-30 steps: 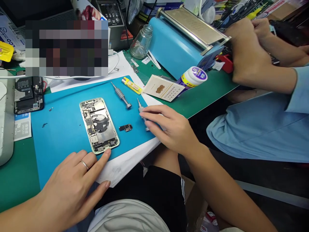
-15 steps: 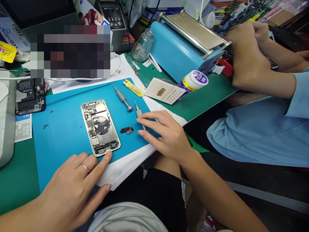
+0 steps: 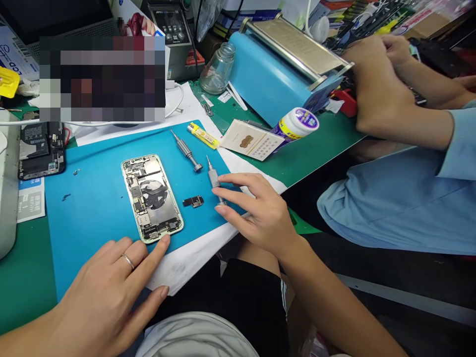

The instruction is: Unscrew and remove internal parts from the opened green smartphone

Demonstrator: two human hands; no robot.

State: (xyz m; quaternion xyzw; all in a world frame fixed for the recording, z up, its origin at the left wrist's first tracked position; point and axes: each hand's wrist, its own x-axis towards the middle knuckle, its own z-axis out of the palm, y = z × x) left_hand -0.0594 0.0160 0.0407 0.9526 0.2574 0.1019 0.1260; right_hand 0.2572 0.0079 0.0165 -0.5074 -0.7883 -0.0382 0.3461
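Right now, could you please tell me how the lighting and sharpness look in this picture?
In the head view, a pale sheen lies on the blue box-shaped machine; in the head view, the bare left hand, bare right hand and open rectangular phone look fairly sharp; also in the head view, a coarse pixelated block hides part of the upper left.

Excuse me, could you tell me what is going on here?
A person's left hand has one finger at the lower edge of an opened phone, which lies on a blue mat. The right hand is at a grey screwdriver, though whether it grips it is unclear. A second screwdriver and a small dark part lie nearby on the mat.
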